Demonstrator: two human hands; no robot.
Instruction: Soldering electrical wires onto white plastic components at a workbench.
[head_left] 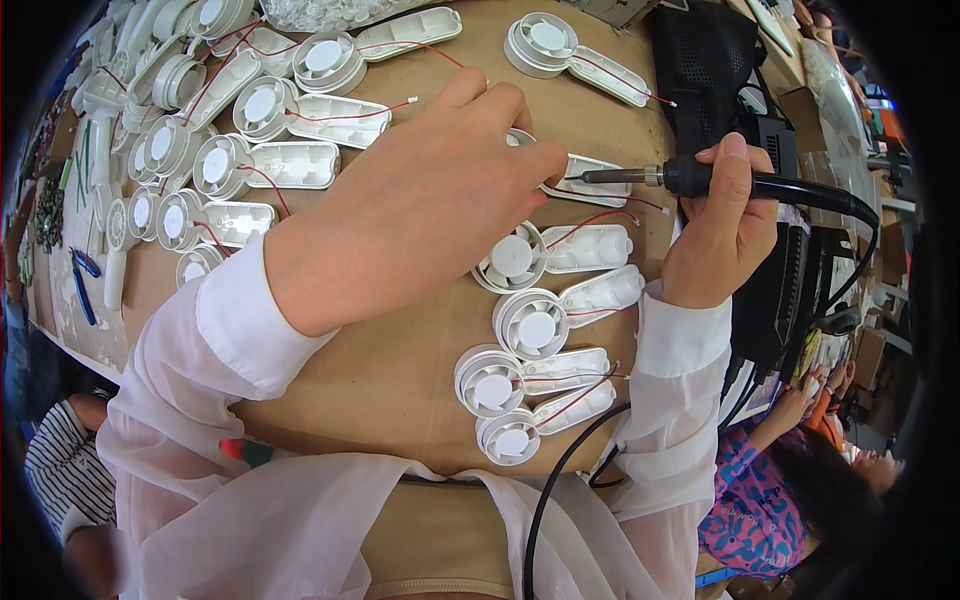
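My right hand (722, 225) grips a soldering iron (688, 178) by its black handle, and its metal tip points left. Below that tip lies the open white handle shell of a small fan (597, 188), with a red and black wire running out to the right. My left hand (420, 205) reaches over the round head of this fan, its fingers curled and pinched together. Whatever those fingers hold is hidden behind them. Nearer to me, several white fans (533, 325) lie in a column with their handle shells open and thin wires trailing.
More white fan bodies (265, 105) are spread and piled at the left. Blue cutters (82, 285) lie on the left side. Another fan (548, 40) sits at the far side. Black equipment (775, 290) and a cable (545, 500) are at the right. Other people sit on both sides.
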